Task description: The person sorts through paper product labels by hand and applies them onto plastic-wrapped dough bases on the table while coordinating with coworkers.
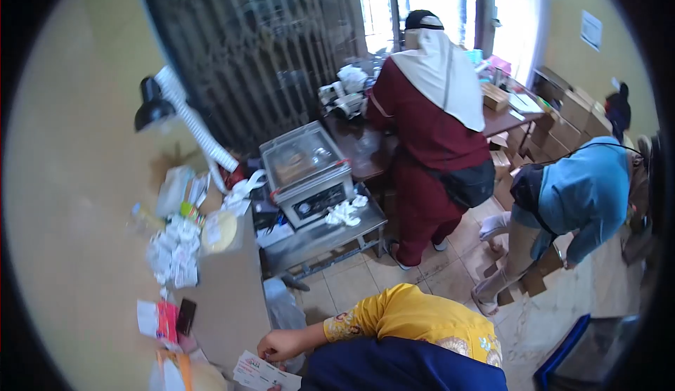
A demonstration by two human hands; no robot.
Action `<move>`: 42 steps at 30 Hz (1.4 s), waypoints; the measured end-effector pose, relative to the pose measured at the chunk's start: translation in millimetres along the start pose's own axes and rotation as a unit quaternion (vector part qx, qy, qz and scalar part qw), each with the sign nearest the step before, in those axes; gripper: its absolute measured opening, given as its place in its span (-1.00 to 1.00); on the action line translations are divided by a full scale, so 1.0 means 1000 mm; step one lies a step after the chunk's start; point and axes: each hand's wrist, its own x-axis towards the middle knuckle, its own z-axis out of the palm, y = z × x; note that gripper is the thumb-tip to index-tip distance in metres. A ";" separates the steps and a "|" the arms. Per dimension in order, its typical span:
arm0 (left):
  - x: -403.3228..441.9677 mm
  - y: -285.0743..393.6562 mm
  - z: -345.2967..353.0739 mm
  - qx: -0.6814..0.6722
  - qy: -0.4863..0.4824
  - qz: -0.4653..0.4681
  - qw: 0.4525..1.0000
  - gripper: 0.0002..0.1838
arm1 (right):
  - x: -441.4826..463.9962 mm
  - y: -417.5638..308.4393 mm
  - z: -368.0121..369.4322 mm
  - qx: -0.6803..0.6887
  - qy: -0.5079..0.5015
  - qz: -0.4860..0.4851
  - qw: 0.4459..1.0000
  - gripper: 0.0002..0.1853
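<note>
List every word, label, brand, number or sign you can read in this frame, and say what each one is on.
"GAZA" (apparent reading, blurred): on the white paper in hand; its smaller print is too blurred to read.
Wall sheet: too small to read.
Pink packet: any print too blurred to read.
Machine: any panel markings too small to read.
No other words or numbers can be read.
</note>
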 end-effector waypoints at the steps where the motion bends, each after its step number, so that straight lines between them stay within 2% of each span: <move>1: 0.009 0.000 0.017 0.006 -0.023 -0.010 1.000 -0.34 | -0.008 0.000 -0.012 -0.031 0.004 -0.023 0.999 -0.81; 3: 0.026 -0.003 0.052 0.017 -0.064 -0.028 0.997 -0.33 | -0.022 0.006 -0.035 -0.083 0.002 -0.045 0.996 -0.83; 9: 0.061 -0.026 0.149 0.049 -0.155 -0.073 0.984 -0.30 | -0.096 0.009 -0.121 -0.199 0.141 -0.074 0.967 -0.83; 11: 0.068 -0.036 0.174 0.060 -0.172 -0.083 0.980 -0.29 | -0.120 0.012 -0.147 -0.212 0.159 -0.064 0.962 -0.80; 15: 0.074 -0.053 0.219 0.066 -0.195 -0.093 0.974 -0.27 | -0.166 0.001 -0.197 -0.148 0.123 -0.021 0.981 -0.76; 20: 0.065 -0.074 0.250 0.058 -0.197 -0.099 0.974 -0.25 | -0.209 -0.009 -0.232 -0.161 0.133 -0.041 0.977 -0.75; 24: 0.052 -0.084 0.243 0.047 -0.191 -0.094 0.976 -0.23 | -0.234 -0.035 -0.244 -0.186 0.145 0.009 0.972 -0.79; 27: 0.029 -0.088 0.226 0.014 -0.179 -0.082 0.980 -0.21 | -0.234 -0.022 -0.238 -0.234 0.156 -0.004 0.960 -0.82; 29: -0.002 -0.081 0.254 -0.043 -0.151 -0.075 0.985 -0.28 | -0.235 -0.012 -0.236 -0.271 0.166 -0.075 0.945 -0.83; 30: -0.007 -0.082 0.245 -0.046 -0.136 -0.094 0.985 -0.24 | -0.230 -0.010 -0.234 -0.280 0.158 -0.123 0.939 -0.83; 32: -0.015 -0.089 0.227 -0.104 -0.161 -0.136 0.972 -0.25 | -0.225 -0.014 -0.229 -0.269 0.111 -0.147 0.945 -0.83; 36: -0.043 -0.089 0.223 -0.132 -0.181 -0.066 0.972 -0.32 | -0.207 -0.031 -0.207 -0.278 0.056 -0.144 0.948 -0.82; 38: -0.053 -0.090 0.222 -0.184 -0.150 -0.039 0.971 -0.32 | -0.195 -0.026 -0.197 -0.277 0.028 -0.122 0.953 -0.84; 42: -0.081 -0.077 0.200 -0.247 -0.118 0.024 0.961 -0.34 | -0.162 -0.038 -0.168 -0.249 -0.028 -0.168 0.954 -0.88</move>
